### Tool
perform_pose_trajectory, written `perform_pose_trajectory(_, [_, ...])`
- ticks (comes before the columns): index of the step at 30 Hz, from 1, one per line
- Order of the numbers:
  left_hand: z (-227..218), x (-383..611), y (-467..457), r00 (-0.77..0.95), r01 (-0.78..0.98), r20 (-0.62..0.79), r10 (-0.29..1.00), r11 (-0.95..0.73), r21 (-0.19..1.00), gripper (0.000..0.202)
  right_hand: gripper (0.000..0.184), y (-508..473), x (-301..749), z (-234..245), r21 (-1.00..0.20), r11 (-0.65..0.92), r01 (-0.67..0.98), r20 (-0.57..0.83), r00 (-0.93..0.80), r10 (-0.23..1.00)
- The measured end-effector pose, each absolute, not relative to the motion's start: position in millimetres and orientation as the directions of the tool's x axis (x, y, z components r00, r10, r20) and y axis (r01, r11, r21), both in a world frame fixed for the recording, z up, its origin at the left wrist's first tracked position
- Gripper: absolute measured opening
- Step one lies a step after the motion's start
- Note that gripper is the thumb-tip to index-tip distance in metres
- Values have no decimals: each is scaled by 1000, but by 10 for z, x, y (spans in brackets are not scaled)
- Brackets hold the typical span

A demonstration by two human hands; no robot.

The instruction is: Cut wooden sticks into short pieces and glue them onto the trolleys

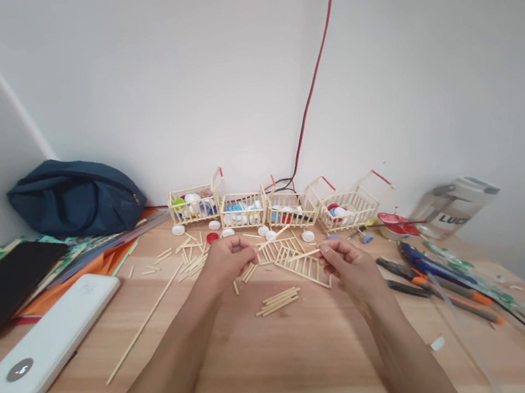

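Note:
My left hand (228, 261) is closed in a pinch, with a short wooden stick (274, 237) reaching right from its fingertips. My right hand (351, 263) pinches another short wooden stick (303, 255) between thumb and fingers, its free end pointing left. Under and between the hands lie flat ladder-like stick frames (313, 271), partly covered by the held sticks. Nearer the front is a small bundle of cut sticks (278, 301). Loose sticks (194, 263) are scattered beyond and left of my left hand.
Several little stick carts (246, 216) with bottle caps line the wall. Pliers (404, 280) and a blue glue gun (432, 265) lie right. A long stick (145, 322), white power bank (48, 336), black phone (6, 285) and blue pouch (77, 198) are left.

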State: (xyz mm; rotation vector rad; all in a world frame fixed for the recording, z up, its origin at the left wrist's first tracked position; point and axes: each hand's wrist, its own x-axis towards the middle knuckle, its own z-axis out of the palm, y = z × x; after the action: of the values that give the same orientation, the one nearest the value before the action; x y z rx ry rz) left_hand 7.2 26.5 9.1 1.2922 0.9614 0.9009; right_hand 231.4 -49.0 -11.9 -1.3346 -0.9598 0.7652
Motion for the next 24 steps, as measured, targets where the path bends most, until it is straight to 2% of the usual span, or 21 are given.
perform_pose_trajectory(3, [88,78,263,357,-19,-54,933,65,998,12,36,-524,2354,-108,-988,119,95,150,453,879])
perform_pose_trajectory(8, [78,137,213,420,-80,-80,904,125,989,14,38,-415,2408,102,-982,147,116,181,386,904])
perform_pose_trajectory(12, [56,154,199,449,-89,-76,891,128,988,12,33,-161,2461,343,-923,178,342,308,376,874])
perform_pose_trajectory(15, [21,153,216,455,-77,-71,888,118,990,10,31,142,2469,520,-862,81,500,265,308,914])
perform_pose_trajectory(21, [-9,164,217,451,-108,-87,888,151,983,9,6,824,2377,670,-771,-32,636,184,270,945])
perform_pose_trajectory(24, [16,169,203,463,-109,-95,882,162,981,10,10,1062,2331,628,-691,-80,718,162,261,952])
